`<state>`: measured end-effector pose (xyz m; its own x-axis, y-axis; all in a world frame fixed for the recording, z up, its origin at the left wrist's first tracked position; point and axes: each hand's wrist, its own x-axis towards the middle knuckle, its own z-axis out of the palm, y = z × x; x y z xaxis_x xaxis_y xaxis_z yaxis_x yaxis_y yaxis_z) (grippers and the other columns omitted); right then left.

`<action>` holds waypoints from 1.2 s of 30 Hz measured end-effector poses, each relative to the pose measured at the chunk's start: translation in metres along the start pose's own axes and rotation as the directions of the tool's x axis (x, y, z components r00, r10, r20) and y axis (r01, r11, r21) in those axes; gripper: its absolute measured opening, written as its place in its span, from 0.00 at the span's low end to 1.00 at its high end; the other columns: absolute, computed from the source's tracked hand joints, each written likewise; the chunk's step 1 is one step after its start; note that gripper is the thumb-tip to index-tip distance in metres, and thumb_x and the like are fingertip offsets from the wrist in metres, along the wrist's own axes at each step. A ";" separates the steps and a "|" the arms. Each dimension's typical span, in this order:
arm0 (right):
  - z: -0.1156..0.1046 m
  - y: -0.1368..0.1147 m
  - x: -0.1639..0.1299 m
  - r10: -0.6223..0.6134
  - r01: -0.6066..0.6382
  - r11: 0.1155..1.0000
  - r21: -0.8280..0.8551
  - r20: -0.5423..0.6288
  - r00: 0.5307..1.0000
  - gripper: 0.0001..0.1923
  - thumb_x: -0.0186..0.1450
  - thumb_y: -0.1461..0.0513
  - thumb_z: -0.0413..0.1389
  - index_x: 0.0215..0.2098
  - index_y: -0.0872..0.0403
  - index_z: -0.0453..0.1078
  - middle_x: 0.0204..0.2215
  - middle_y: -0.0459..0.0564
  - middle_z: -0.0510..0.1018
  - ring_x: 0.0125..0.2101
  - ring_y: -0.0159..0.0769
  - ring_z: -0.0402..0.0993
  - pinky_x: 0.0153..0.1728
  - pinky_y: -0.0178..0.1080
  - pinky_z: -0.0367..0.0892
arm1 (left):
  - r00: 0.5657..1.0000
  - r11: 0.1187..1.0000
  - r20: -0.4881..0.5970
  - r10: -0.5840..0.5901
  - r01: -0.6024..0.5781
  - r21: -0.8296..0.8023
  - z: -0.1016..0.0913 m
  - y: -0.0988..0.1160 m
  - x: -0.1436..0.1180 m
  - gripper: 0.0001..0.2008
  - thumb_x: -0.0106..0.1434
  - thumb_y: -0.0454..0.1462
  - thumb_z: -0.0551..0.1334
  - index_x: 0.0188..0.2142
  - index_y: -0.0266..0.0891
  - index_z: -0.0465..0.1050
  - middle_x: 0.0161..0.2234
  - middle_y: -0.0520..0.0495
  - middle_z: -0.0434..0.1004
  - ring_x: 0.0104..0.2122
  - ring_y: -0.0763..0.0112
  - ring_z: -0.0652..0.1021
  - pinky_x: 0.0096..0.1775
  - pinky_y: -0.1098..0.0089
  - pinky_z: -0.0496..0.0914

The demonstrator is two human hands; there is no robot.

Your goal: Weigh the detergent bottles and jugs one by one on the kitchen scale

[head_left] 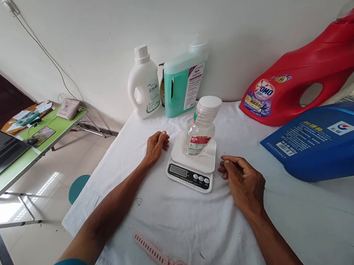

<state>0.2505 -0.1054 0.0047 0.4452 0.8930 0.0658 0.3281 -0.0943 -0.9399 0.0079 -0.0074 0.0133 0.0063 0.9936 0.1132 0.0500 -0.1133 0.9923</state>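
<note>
Bottle (200, 127), mid-frame on the scale (193, 165), looks light, slippery plastic; I'd grip its neck. My left hand (156, 145) and right hand (243, 181) rest loosely curled, empty.

Clear capped bottle (201, 128) stands upright on the white scale (192, 165).

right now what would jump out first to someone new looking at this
The big red jug leaning against the wall at the far right, with the blue jug lying before it. Mid-table, a clear bottle stands on a white scale, with the left hand and right hand resting empty on either side.
</note>
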 end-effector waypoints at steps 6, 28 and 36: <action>-0.006 -0.001 -0.015 -0.021 0.021 1.000 0.024 -0.013 1.000 0.15 0.63 0.52 0.56 0.41 0.51 0.78 0.30 0.49 0.81 0.28 0.40 0.76 0.36 0.44 0.72 | 0.999 1.000 -0.033 0.013 -0.013 0.005 -0.007 0.001 -0.009 0.32 0.64 0.65 0.59 0.31 0.37 0.73 0.27 0.48 0.71 0.25 0.74 0.73 0.27 0.70 0.69; -0.027 0.010 -0.013 0.013 -0.008 0.998 -0.064 0.070 0.997 0.21 0.63 0.47 0.56 0.42 0.52 0.79 0.28 0.49 0.81 0.23 0.37 0.74 0.30 0.41 0.73 | 0.990 0.979 0.054 -0.130 0.137 -0.154 -0.031 0.006 -0.006 0.27 0.60 0.58 0.69 0.34 0.34 0.75 0.29 0.48 0.73 0.27 0.75 0.75 0.31 0.71 0.71; -0.027 0.008 -0.014 0.014 -0.010 0.997 -0.076 0.061 0.998 0.20 0.63 0.47 0.56 0.42 0.51 0.79 0.28 0.49 0.82 0.23 0.38 0.74 0.29 0.41 0.74 | 0.987 0.973 0.045 -0.155 0.161 -0.164 -0.029 0.028 -0.001 0.29 0.60 0.62 0.66 0.38 0.36 0.74 0.34 0.46 0.74 0.30 0.74 0.76 0.34 0.70 0.73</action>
<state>0.2692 -0.1305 0.0057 0.3981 0.9168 0.0317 0.3863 -0.1362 -0.9123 -0.0193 -0.0119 0.0424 0.0430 0.9981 -0.0447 -0.1142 0.0493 0.9922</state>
